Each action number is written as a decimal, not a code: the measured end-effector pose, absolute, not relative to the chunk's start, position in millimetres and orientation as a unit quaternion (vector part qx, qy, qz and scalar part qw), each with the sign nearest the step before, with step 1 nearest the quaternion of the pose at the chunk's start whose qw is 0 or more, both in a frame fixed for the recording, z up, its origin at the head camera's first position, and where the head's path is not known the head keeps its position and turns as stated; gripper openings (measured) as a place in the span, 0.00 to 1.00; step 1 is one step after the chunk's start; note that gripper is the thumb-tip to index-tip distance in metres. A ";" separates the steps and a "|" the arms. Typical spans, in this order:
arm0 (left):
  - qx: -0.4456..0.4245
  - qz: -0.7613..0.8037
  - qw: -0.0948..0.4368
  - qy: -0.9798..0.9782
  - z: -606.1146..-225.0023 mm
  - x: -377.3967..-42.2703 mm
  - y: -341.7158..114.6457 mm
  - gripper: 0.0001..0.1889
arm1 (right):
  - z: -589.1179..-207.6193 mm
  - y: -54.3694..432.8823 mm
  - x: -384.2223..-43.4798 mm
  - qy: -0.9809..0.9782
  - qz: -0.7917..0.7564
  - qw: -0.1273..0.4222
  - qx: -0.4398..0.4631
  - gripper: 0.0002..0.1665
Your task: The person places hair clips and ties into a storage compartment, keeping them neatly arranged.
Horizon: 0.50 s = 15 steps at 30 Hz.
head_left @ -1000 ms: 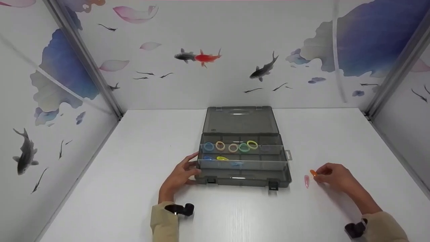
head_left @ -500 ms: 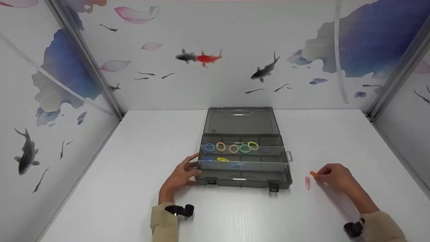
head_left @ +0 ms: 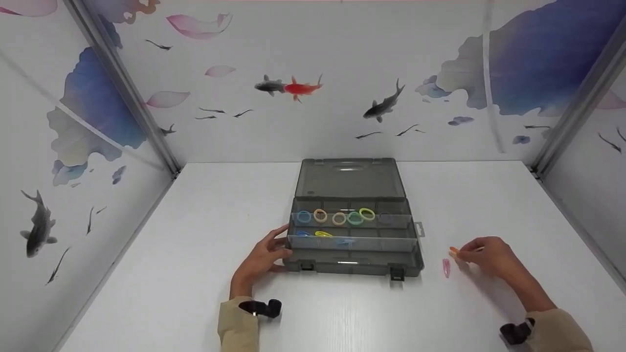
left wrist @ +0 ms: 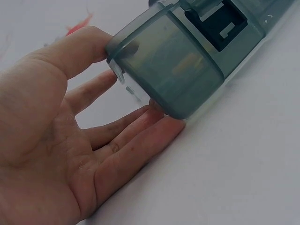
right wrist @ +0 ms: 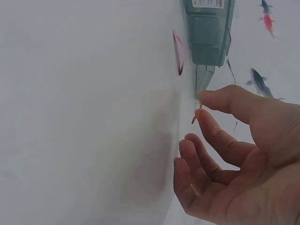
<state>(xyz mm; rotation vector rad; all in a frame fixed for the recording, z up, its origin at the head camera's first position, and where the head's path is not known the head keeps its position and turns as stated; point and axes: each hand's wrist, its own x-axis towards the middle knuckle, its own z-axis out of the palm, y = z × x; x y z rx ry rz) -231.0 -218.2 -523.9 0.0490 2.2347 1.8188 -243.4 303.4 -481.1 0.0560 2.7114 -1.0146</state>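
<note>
On the white table lies a grey translucent compartment box [head_left: 353,266] with its lid folded back. My left hand [head_left: 261,256] holds its left end; in the left wrist view the thumb is at the upper rim of the box [left wrist: 164,65] and fingertips are at the lower edge. To the right of the box, my right hand [head_left: 489,256] pinches an orange hair clip [right wrist: 198,111] between thumb and index finger, the other fingers loosely bent. The clip's two parts look spread apart. A pink hair clip [head_left: 446,268] lies on the table, left of that hand.
Several coloured ring-shaped hair ties [head_left: 339,218] sit in the back row of the box. The middle row holds a yellow clip [head_left: 323,234] and blue clips [head_left: 345,241]. White walls printed with fish [head_left: 301,88] enclose the table [head_left: 220,195].
The orange clip has turned slightly in the right fingers, and its two parts now show apart. The left hand and the box stay in place.
</note>
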 end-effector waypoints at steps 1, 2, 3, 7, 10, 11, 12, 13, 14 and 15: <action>0.016 0.626 0.130 0.769 -524.0 -230.6 -218.4 0.38 | -478.9 302.5 -243.9 0.931 -0.347 0.115 0.016 0.23; 0.016 0.626 0.129 0.769 -523.8 -230.3 -218.5 0.38 | -476.5 301.0 -244.3 0.932 -0.346 0.106 0.012 0.23; 0.015 0.627 0.128 0.769 -523.8 -230.2 -218.5 0.38 | -473.6 299.4 -244.8 0.934 -0.343 0.096 0.007 0.23; 0.012 0.625 0.127 0.770 -523.7 -229.9 -219.1 0.38 | -461.3 289.4 -245.4 0.937 -0.342 0.064 -0.016 0.22; 0.012 0.619 0.125 0.775 -524.1 -230.0 -219.9 0.38 | -452.9 278.8 -245.0 0.936 -0.348 0.046 -0.036 0.20; 0.012 0.618 0.124 0.776 -524.0 -230.1 -219.9 0.38 | -450.2 274.9 -245.0 0.935 -0.350 0.041 -0.042 0.19; 0.012 0.617 0.124 0.777 -524.1 -230.0 -219.7 0.38 | -447.6 270.8 -245.2 0.934 -0.353 0.037 -0.047 0.17; 0.011 0.617 0.124 0.777 -524.4 -230.2 -219.6 0.38 | -445.4 266.8 -245.4 0.933 -0.355 0.033 -0.052 0.16; 0.013 0.616 0.124 0.778 -524.7 -230.3 -219.6 0.38 | -443.2 262.6 -245.9 0.932 -0.356 0.028 -0.058 0.15; 0.010 0.616 0.124 0.778 -524.8 -230.3 -219.2 0.38 | -441.2 258.3 -246.5 0.932 -0.357 0.024 -0.064 0.14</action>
